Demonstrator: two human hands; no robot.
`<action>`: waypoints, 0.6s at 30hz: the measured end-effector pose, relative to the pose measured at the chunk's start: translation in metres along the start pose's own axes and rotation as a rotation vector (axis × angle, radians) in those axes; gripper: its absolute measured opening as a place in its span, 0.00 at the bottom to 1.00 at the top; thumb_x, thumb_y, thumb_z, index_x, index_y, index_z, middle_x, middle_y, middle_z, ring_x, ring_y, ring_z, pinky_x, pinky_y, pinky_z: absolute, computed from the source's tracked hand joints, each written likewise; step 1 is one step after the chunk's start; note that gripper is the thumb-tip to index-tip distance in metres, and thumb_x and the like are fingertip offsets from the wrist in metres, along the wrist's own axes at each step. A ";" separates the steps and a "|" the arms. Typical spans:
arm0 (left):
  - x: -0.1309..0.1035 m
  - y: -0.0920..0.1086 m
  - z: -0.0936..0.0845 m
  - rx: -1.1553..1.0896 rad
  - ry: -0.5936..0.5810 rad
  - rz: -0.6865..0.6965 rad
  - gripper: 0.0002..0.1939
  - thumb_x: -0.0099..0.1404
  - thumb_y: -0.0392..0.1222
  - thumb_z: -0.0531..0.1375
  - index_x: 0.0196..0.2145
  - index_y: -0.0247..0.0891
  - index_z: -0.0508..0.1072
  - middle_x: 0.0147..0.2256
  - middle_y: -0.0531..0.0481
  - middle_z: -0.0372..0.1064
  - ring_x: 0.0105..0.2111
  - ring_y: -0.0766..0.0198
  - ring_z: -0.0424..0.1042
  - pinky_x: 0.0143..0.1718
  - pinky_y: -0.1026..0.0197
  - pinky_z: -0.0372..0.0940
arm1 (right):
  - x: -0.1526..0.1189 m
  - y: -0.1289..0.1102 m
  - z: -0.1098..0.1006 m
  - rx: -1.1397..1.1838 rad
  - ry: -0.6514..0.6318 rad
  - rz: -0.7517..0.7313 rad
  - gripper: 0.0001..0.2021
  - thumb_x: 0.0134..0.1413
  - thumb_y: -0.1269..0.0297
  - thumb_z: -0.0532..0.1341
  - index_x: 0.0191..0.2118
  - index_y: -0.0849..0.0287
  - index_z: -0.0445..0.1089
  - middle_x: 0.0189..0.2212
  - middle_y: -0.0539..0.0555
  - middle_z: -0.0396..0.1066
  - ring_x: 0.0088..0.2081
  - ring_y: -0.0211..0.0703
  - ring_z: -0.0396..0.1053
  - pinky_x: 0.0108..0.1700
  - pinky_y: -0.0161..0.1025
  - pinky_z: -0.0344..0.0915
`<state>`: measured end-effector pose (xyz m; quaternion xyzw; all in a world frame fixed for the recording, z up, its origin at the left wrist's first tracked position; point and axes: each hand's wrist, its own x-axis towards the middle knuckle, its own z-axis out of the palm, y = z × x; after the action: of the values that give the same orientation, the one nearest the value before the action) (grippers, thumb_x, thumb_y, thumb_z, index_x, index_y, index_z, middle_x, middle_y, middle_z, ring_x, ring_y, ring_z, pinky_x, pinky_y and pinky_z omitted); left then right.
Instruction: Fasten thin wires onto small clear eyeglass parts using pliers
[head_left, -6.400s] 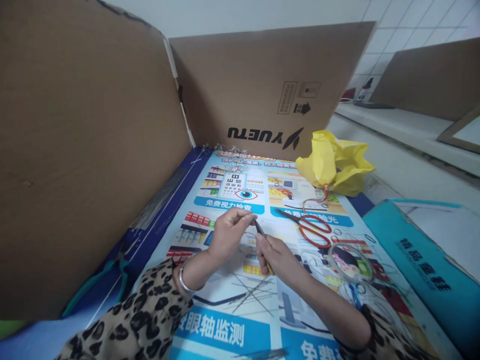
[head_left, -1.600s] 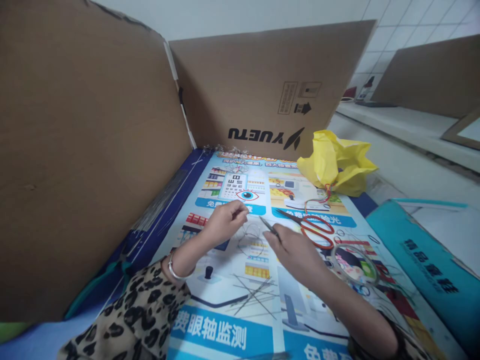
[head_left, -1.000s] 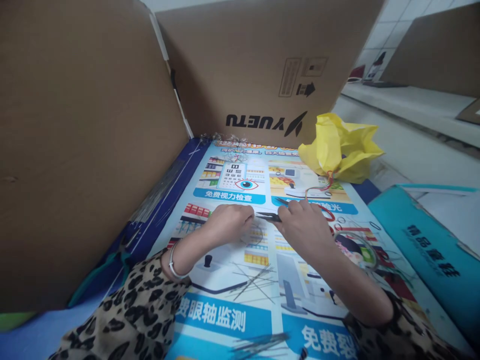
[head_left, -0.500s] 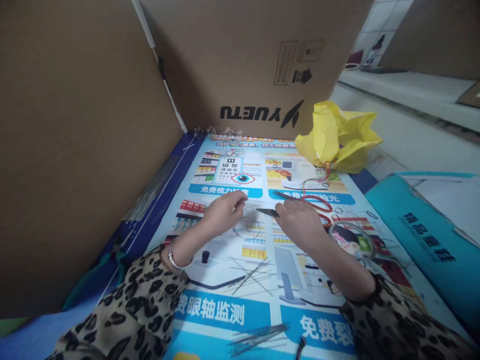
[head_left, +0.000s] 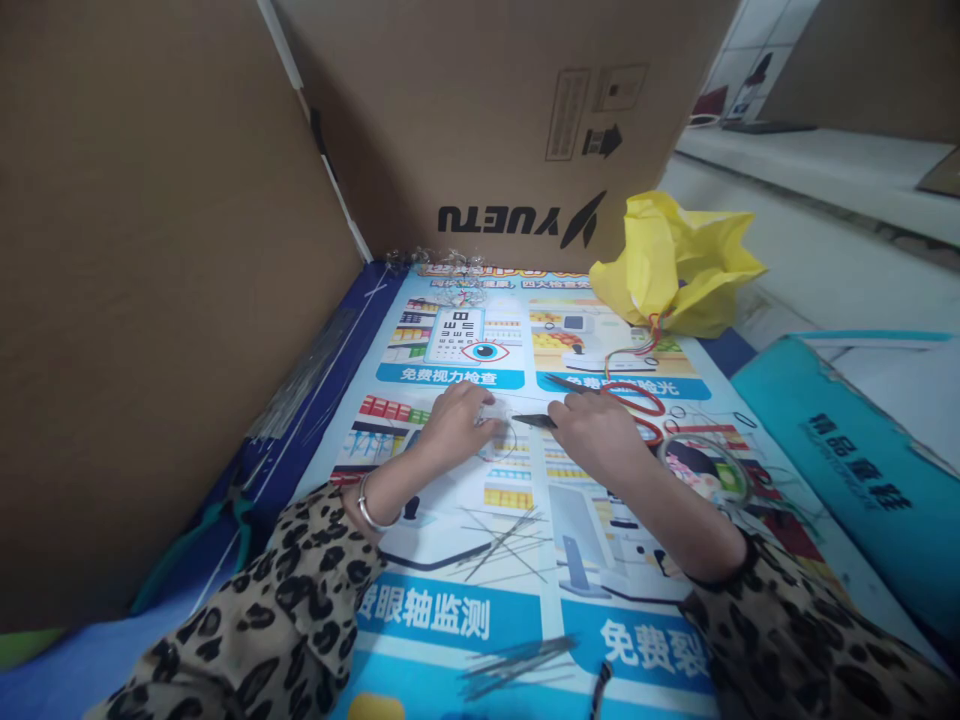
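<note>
My left hand (head_left: 461,428), a silver bangle on its wrist, is closed in a pinch over the middle of the printed sheet. From its fingertips a thin wire loop (head_left: 513,445) curves to the right; fine detail there is blurred. My right hand (head_left: 600,437) is wrapped round a dark pointed tool (head_left: 534,421), its tip aimed at my left fingers with a small gap. Most of that tool is hidden in the palm, so its kind does not show. Red-handled scissors (head_left: 639,400) lie just behind my right hand, partly covered.
Straight wire pieces (head_left: 504,540) lie before my hands, with a bundle (head_left: 517,665) nearer. A tape roll (head_left: 742,480), yellow crumpled paper (head_left: 667,265) and turquoise box (head_left: 847,470) stand right. Teal-handled pliers (head_left: 241,525) lie left. Cardboard (head_left: 480,120) walls the back and left.
My left hand has moved slightly right, closer to the dark tool's tip, and the wire loop has shifted with it. My right hand stays almost in place. The view has tilted slightly.
</note>
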<state>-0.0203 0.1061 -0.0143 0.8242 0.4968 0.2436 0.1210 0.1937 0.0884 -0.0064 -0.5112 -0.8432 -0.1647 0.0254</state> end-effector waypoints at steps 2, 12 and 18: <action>0.000 0.001 0.003 -0.013 -0.018 -0.053 0.14 0.55 0.43 0.59 0.39 0.37 0.67 0.37 0.47 0.67 0.40 0.58 0.65 0.42 0.57 0.60 | 0.000 0.000 0.001 0.001 0.000 -0.005 0.06 0.51 0.70 0.53 0.31 0.60 0.67 0.28 0.57 0.69 0.33 0.46 0.64 0.32 0.39 0.47; -0.001 0.003 0.002 -0.054 -0.004 -0.128 0.16 0.57 0.39 0.57 0.44 0.37 0.65 0.36 0.49 0.67 0.36 0.62 0.66 0.37 0.60 0.61 | 0.000 0.002 0.002 0.009 0.017 0.007 0.05 0.50 0.68 0.55 0.30 0.60 0.67 0.27 0.56 0.68 0.33 0.45 0.64 0.32 0.39 0.46; 0.003 -0.001 0.008 0.020 0.041 -0.046 0.07 0.57 0.42 0.58 0.33 0.37 0.70 0.35 0.47 0.67 0.40 0.59 0.64 0.42 0.58 0.59 | 0.001 0.003 0.002 -0.002 0.000 0.018 0.06 0.51 0.68 0.54 0.31 0.61 0.67 0.28 0.57 0.68 0.33 0.45 0.63 0.33 0.39 0.46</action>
<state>-0.0158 0.1097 -0.0204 0.8086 0.5203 0.2525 0.1080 0.1961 0.0912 -0.0074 -0.5188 -0.8384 -0.1651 0.0262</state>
